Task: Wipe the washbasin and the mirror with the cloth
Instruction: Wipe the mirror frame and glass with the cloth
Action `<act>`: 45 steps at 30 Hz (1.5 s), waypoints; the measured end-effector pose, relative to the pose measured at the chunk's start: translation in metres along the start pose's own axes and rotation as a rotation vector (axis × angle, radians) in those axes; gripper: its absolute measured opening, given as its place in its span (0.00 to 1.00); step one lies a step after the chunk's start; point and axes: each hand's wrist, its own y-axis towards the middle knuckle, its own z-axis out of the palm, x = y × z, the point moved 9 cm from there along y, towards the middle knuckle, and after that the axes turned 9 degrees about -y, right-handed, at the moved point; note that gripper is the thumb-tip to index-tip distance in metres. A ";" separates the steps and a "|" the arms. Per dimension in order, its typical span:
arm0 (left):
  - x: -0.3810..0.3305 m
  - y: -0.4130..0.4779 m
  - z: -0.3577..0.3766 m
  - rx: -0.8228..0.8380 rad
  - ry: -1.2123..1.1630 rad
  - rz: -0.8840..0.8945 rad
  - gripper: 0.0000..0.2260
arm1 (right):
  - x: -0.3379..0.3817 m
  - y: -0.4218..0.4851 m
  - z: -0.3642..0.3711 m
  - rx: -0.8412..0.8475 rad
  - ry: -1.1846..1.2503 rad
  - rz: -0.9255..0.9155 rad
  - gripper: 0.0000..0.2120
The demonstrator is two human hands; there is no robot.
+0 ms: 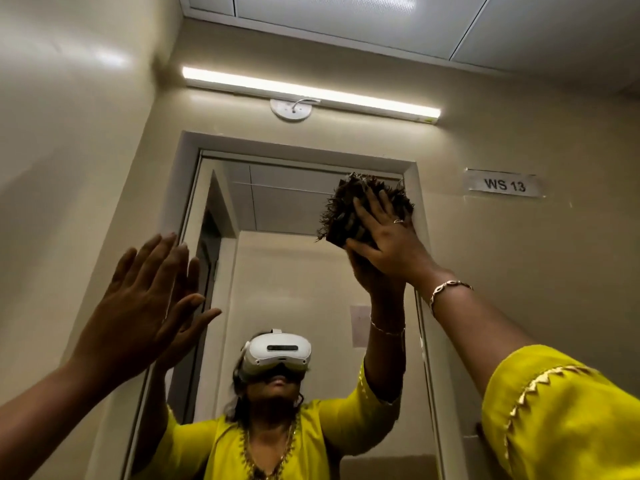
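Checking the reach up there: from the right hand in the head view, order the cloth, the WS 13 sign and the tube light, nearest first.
1. Cloth: pressed under the right hand at the mirror's top right.
2. WS 13 sign: on the wall, to the right.
3. Tube light: above the mirror, up left.

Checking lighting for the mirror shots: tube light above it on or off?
On. The tube light above the mirror glows bright along its length.

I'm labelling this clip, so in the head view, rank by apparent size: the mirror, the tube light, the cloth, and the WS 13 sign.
Largest to smallest, as they appear:
1. mirror
2. tube light, long but thin
3. cloth, bunched under the right hand
4. WS 13 sign

Cloth and sign look close in size; the cloth seems slightly bigger.
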 end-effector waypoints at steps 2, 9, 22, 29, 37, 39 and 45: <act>0.003 0.000 0.003 -0.013 0.000 0.003 0.41 | -0.002 0.002 0.002 0.034 0.023 -0.013 0.36; 0.006 0.003 0.022 -0.017 0.028 0.011 0.39 | -0.015 0.003 -0.007 0.028 -0.103 -0.196 0.25; 0.032 0.011 0.044 -0.028 0.092 -0.078 0.36 | -0.001 0.000 -0.008 -0.147 -0.048 0.090 0.26; 0.013 0.010 0.030 -0.083 0.035 -0.020 0.40 | -0.011 0.009 -0.003 -0.181 -0.133 0.217 0.26; 0.002 0.007 0.020 -0.134 -0.003 0.000 0.42 | -0.023 0.031 -0.014 -0.200 -0.149 0.291 0.26; 0.000 0.005 0.019 -0.140 -0.019 -0.012 0.44 | -0.024 0.032 -0.016 -0.229 -0.153 0.310 0.26; -0.002 0.005 0.015 -0.145 -0.080 -0.057 0.44 | -0.015 0.033 -0.012 -0.263 -0.176 0.361 0.26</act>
